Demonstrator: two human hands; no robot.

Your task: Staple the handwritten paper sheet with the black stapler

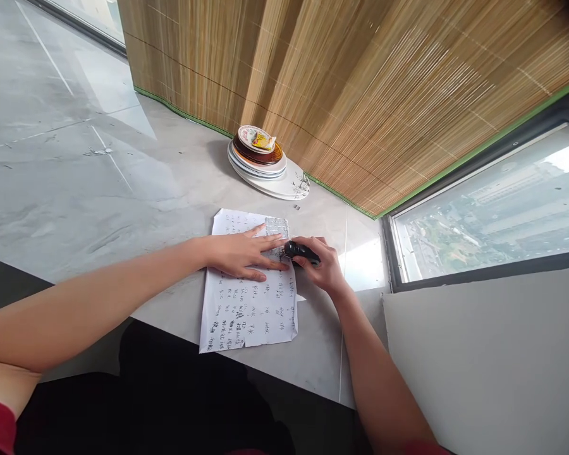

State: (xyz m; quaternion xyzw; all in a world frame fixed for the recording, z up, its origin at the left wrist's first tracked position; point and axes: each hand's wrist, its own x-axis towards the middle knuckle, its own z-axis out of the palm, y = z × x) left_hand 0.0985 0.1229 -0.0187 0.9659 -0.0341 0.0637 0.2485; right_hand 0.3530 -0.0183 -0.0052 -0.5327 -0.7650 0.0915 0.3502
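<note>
Handwritten white paper (pixel 251 309) lies on the grey marbled surface (pixel 171 183), its lower edge close to the surface's front edge. My left hand (pixel 241 253) rests flat on the upper part of the paper, fingers spread and pointing right. In my right hand (pixel 323 264) is a black handheld tool (pixel 303 251), gripped between thumb and fingers. The tool's left end is at the paper's right side, close to my left fingertips. A patch of dense dark marks (pixel 277 226) shows near the paper's top right corner.
Beyond the paper stands a stack of plates (pixel 260 180) with a small yellow packet (pixel 262 141) on top. A bamboo blind (pixel 322 82) hangs behind it. To the right are a window (pixel 493 208) and a low white wall (pixel 483 354). Small scraps (pixel 99 151) lie at the left.
</note>
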